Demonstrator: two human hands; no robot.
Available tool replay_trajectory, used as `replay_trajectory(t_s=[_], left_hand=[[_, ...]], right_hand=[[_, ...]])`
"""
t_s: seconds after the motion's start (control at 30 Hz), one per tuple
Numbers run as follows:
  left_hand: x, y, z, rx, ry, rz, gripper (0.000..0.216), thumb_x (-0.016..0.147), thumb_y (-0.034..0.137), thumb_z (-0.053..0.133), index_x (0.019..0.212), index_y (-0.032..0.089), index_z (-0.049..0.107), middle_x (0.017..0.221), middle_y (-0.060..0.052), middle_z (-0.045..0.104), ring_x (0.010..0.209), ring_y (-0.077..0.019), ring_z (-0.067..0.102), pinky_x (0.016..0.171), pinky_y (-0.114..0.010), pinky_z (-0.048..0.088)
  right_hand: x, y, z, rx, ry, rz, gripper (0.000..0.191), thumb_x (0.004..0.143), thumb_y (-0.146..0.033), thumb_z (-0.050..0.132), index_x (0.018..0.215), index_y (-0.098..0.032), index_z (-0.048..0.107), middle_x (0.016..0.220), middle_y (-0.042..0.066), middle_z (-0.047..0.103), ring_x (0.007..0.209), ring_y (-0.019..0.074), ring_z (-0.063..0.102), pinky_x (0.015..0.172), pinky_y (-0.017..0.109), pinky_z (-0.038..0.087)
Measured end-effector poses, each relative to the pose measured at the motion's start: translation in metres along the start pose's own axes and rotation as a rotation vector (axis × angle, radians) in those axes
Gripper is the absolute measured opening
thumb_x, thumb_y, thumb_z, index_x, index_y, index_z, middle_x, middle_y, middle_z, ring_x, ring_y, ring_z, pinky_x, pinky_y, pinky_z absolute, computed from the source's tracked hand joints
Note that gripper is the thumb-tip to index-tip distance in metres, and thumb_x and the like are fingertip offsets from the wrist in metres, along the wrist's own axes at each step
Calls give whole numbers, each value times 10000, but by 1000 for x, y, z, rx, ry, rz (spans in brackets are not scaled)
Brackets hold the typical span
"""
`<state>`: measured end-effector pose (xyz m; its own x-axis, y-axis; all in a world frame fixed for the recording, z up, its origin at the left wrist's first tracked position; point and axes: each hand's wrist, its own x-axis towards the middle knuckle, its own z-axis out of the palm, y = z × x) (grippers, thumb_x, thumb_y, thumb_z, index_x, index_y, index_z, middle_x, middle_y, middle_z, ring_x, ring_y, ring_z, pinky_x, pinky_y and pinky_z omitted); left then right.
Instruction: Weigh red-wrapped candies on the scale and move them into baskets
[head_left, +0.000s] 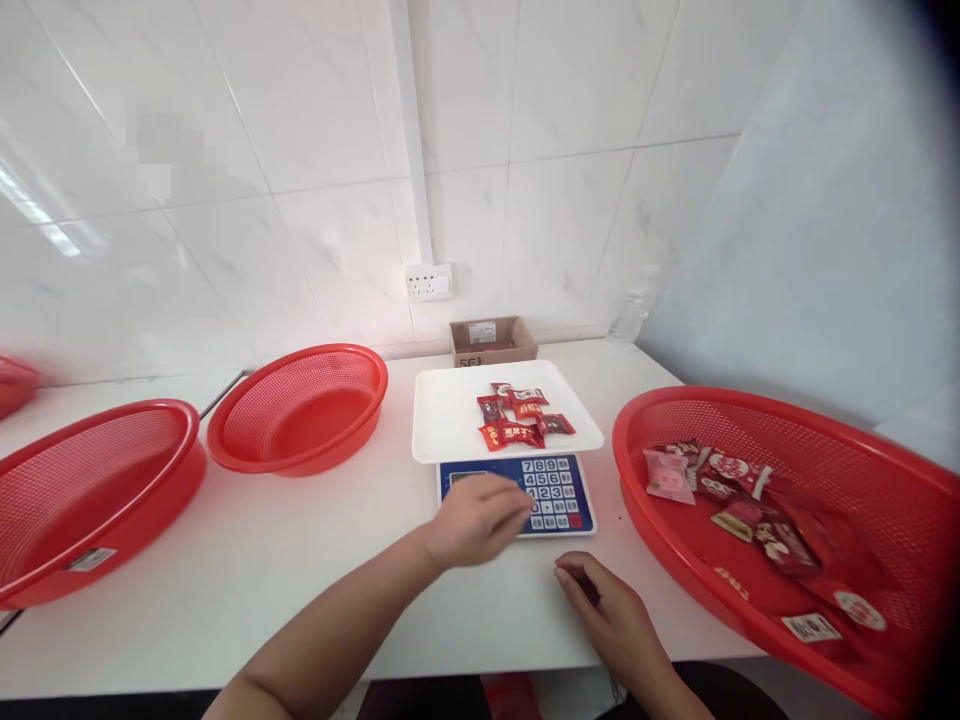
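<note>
A scale [555,500] with a blue keypad and a white tray [442,410] stands in front of me. Several red wrapped candies [517,432] lie in a small heap on the tray. My left hand [480,520] is over the lower left of the keypad, its fingers pressed together and pointing right; it hides part of the display. No object shows in it. Just below the scale, near the table's front edge, my right hand [611,615] is curled with thumb and forefinger close together, and nothing visible is held there.
On the right, a red plastic basket [645,535] contains several wrapped snacks [780,545]. Two more red baskets, one nearer [169,515] and one farther [345,455], sit on the left. A cardboard box [495,356] is behind the scale, below a wall socket [429,282].
</note>
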<state>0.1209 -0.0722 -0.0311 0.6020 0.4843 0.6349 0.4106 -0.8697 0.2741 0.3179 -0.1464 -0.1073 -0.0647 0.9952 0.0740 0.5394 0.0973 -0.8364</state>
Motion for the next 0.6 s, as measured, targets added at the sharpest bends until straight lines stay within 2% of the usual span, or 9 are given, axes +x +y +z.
replay_trajectory(t_s=[0.07,0.13,0.23,0.33,0.4,0.53,0.6], left_hand=[[22,-10,-11,16,76,-144,197,873,237,432,1020,198,558,961,-62,633,899,-157,578,787,-291,485],[45,-19,-14,77,32,-212,246,865,283,453,1083,217,546,1083,-74,586,1030,-191,525,881,-349,449],[75,-30,-7,174,-198,-194,382,828,399,502,1190,275,496,1318,-69,421,1241,-279,343,998,-467,327],[92,-41,6,225,-397,-224,449,809,495,491,1222,320,471,1408,-40,309,1321,-330,177,1028,-530,231],[97,-48,13,258,-449,-250,429,814,490,481,1203,311,492,1376,-39,367,1319,-329,187,1030,-528,216],[103,-55,21,294,-439,-242,293,827,353,492,1084,242,576,1170,-52,564,1256,-289,317,1031,-481,223],[107,-54,23,291,-436,-219,224,813,280,506,1004,219,605,1052,-55,614,1177,-262,411,1021,-457,243]], right_hand=[[-1,2,2,19,5,11,250,821,-433,442,844,-222,576,766,24,675,705,170,627,641,252,483],[-1,3,3,33,5,26,256,819,-439,440,841,-224,578,772,23,677,704,169,631,639,252,486],[-2,4,2,43,12,26,257,818,-432,439,844,-222,585,778,25,678,712,168,633,646,252,491],[-3,5,2,40,25,17,262,823,-424,433,857,-217,591,773,30,678,690,163,625,625,251,492],[-4,5,2,27,34,16,268,825,-425,431,862,-216,595,778,34,680,667,161,618,607,255,491],[-5,7,3,15,33,-4,268,827,-414,430,861,-213,604,775,34,681,661,164,616,600,262,488],[-5,8,4,11,33,-10,264,828,-408,429,864,-214,604,773,29,680,661,161,617,597,260,486]])
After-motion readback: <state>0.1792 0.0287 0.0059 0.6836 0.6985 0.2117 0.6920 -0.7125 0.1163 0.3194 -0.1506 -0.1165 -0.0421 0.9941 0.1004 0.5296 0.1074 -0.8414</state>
